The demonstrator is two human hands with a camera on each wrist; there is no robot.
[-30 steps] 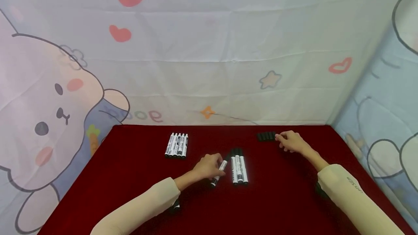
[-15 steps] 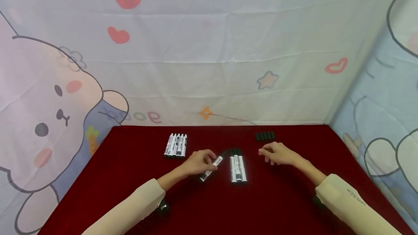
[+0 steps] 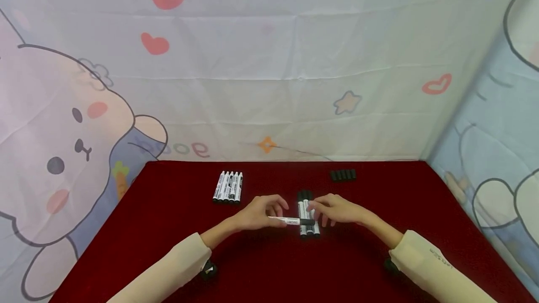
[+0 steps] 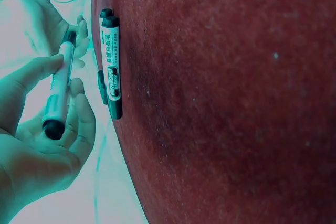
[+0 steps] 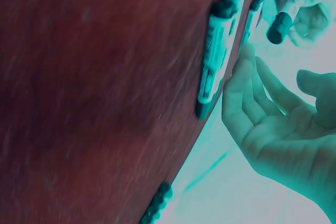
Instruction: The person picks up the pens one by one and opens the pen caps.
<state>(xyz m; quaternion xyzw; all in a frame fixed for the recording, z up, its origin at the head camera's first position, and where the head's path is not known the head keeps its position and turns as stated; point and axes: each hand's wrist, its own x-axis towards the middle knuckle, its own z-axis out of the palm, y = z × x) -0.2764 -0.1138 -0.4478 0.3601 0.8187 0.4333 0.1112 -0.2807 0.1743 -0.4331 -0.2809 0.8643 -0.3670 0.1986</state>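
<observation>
In the head view my left hand (image 3: 257, 212) pinches a white whiteboard marker (image 3: 290, 221) between thumb and fingers. The marker lies level, its black cap pointing right toward my right hand (image 3: 342, 209). In the right wrist view that hand has loosely bent fingers with nothing between them, apart from the black cap (image 5: 279, 28). Below, three capped markers (image 3: 301, 209) lie side by side on the red cloth, partly hidden by the held marker and right fingers. The left wrist view shows the held marker's black end (image 4: 53, 129) close to the camera.
Several white markers without caps (image 3: 228, 187) lie in a row at the back left of the red cloth (image 3: 177, 228). At the back right is a row of several black caps (image 3: 343, 175). A printed curtain (image 3: 236, 60) hangs behind the table.
My right hand has come from the row of caps, left and toward me, to the held marker's capped end. My left hand has turned the marker from slanted to level, cap rightward.
</observation>
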